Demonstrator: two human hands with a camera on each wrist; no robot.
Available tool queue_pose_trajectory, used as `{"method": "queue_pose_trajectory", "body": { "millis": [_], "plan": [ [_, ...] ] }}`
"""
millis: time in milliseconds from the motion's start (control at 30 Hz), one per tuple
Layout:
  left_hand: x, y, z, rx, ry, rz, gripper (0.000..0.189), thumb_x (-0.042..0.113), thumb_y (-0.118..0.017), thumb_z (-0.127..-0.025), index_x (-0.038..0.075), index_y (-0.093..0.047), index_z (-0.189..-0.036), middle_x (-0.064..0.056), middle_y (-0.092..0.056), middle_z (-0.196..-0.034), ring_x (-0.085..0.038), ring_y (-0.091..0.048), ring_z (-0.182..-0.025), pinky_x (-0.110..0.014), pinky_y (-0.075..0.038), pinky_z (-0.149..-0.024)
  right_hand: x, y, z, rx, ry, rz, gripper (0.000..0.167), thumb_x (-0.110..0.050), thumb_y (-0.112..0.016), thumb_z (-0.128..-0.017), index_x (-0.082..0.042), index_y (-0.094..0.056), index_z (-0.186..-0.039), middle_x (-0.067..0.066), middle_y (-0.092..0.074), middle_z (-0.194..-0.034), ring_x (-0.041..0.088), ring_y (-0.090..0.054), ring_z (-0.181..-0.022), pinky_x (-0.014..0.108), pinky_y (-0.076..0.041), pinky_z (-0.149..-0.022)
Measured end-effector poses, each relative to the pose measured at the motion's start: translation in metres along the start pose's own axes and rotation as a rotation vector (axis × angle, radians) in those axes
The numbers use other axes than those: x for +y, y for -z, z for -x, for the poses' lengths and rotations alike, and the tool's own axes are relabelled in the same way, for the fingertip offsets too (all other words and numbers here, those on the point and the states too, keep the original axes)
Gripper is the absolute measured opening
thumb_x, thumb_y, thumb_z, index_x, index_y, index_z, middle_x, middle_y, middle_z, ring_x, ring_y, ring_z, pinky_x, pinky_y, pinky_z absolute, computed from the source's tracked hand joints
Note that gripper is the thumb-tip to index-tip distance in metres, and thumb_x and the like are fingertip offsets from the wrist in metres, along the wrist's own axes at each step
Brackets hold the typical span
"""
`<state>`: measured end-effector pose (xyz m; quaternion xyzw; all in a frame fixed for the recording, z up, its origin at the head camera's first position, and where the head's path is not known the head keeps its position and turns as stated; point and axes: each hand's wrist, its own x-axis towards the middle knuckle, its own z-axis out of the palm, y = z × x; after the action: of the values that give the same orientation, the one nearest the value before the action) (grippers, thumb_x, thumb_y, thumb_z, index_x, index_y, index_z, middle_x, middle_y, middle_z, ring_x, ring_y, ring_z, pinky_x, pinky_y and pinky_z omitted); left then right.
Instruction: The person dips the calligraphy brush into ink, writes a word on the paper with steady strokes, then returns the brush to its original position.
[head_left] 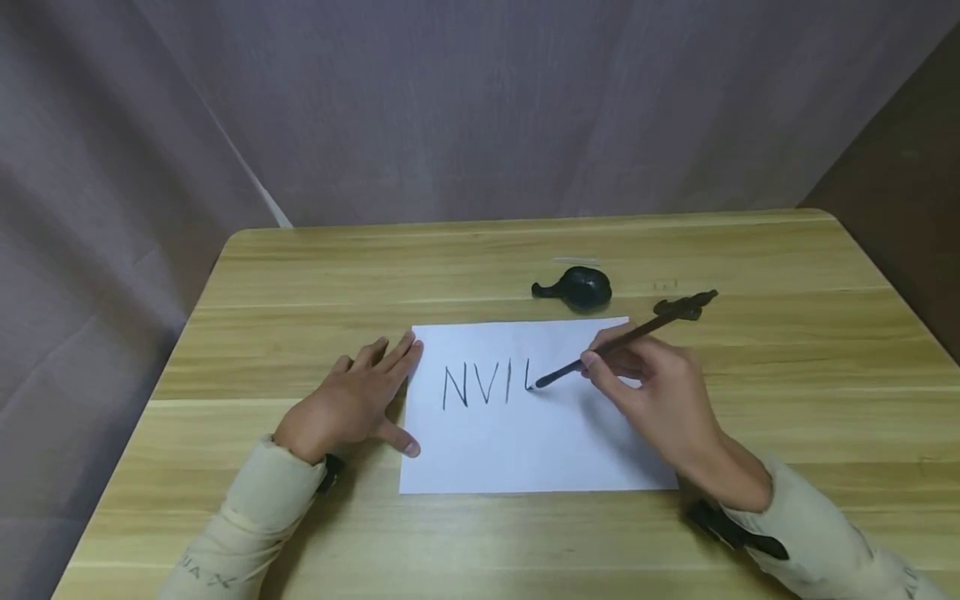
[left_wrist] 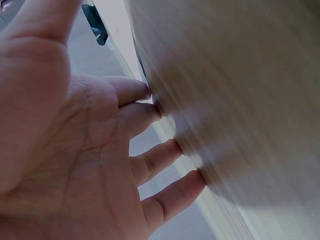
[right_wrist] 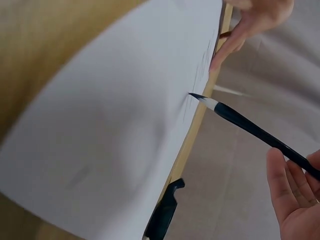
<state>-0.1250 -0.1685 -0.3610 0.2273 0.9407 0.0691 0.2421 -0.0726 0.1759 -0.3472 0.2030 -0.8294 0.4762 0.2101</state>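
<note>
My right hand pinches a calligraphy brush between thumb and fingers, the shaft slanting up to the right. Its dark-inked tip meets the white sheet of paper at the bottom of a fresh stroke. Black strokes reading "NVI" and a partial letter run across the upper half. Fingers spread, my left hand rests at the sheet's left edge, fingertips and thumb on or beside it. In the right wrist view the brush shows a pale bristle base above the black point.
A glossy black rounded object with a short neck lies just beyond the paper's top edge. Behind the brush's upper end sits a small dark piece. The wood-grain table ends at a grey curtain.
</note>
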Motion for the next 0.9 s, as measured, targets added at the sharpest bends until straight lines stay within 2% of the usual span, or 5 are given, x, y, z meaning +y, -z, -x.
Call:
{"method": "queue_pose_trajectory", "body": {
  "millis": [167,300,633,900],
  "plan": [
    [0.001,0.003,0.000,0.000,-0.003,-0.002,0.139,0.062,-0.089,-0.071,0.012,-0.006,-0.171,-0.006,0.000,-0.179,-0.042,-0.006,-0.162,-0.072,-0.019,-0.121,-0.009,0.001,0.006,-0.018,0.025,-0.038,0.018,0.014,-0.076,-0.087,0.001,-0.075,-0.100,0.011,-0.078,-0.090,0.006,-0.076,-0.082,0.019,-0.060,-0.078],
    [0.001,0.004,0.000,-0.003,-0.003,0.000,0.138,0.061,-0.089,-0.072,0.012,-0.006,-0.171,-0.006,0.000,-0.179,-0.043,-0.006,-0.162,-0.073,-0.018,-0.121,-0.011,0.001,0.008,-0.005,0.046,-0.028,0.021,0.016,-0.076,-0.086,0.002,-0.074,-0.100,0.009,-0.078,-0.091,0.005,-0.075,-0.082,0.018,-0.059,-0.079],
    [-0.001,0.001,0.000,-0.004,-0.001,0.006,0.139,0.062,-0.089,-0.070,0.013,-0.007,-0.171,-0.006,-0.001,-0.179,-0.043,-0.006,-0.162,-0.072,-0.019,-0.121,0.002,0.001,-0.006,0.067,0.030,0.057,0.015,0.012,-0.076,-0.090,0.004,-0.073,-0.102,0.009,-0.079,-0.093,-0.006,-0.072,-0.089,0.014,-0.057,-0.082],
    [0.000,0.000,0.001,-0.001,-0.006,0.005,0.139,0.062,-0.089,-0.070,0.013,-0.007,-0.171,-0.006,-0.001,-0.179,-0.043,-0.007,-0.162,-0.071,-0.020,-0.121,0.007,-0.002,-0.010,0.081,0.015,0.057,0.013,0.010,-0.076,-0.091,0.004,-0.073,-0.102,0.010,-0.078,-0.095,-0.007,-0.072,-0.089,0.015,-0.057,-0.083]
  ]
}}
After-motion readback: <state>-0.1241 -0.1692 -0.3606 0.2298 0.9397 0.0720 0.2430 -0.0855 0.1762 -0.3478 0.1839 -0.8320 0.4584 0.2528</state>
